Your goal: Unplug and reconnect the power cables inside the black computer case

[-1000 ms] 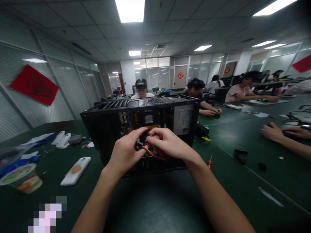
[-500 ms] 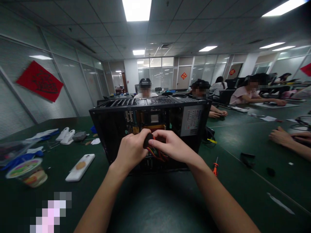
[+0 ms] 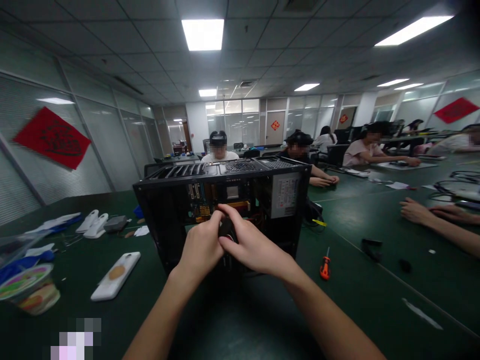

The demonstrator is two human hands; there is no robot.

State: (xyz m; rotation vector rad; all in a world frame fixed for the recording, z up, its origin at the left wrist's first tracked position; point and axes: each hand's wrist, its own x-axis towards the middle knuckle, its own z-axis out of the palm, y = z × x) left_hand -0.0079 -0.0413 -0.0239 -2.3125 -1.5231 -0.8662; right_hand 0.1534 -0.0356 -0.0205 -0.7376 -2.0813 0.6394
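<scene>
An open black computer case (image 3: 167, 181) stands on the table in front of me, its inside facing me. In its upper right sits a silver-labelled power supply (image 3: 284, 196); a motherboard (image 3: 202, 200) shows at the back. My left hand (image 3: 200, 242) and my right hand (image 3: 257, 245) meet before the opening. Both are closed around a black cable bundle (image 3: 227, 229), mostly hidden by the fingers. The right fingers reach over its top, with the thumb below. What the cable's end is, I cannot make out.
An orange screwdriver (image 3: 325, 267) lies to the right, near black bits (image 3: 371, 247). At left are a white phone (image 3: 116, 276), a plastic cup (image 3: 32, 290), white objects (image 3: 95, 225) and a grey block (image 3: 115, 224). Another person's hand (image 3: 418, 211) rests at far right.
The red and yellow wires that hung below my hands are now hidden. My right fingers have stretched over the bundle's top. The whole view has shifted, with the case lower in it.
</scene>
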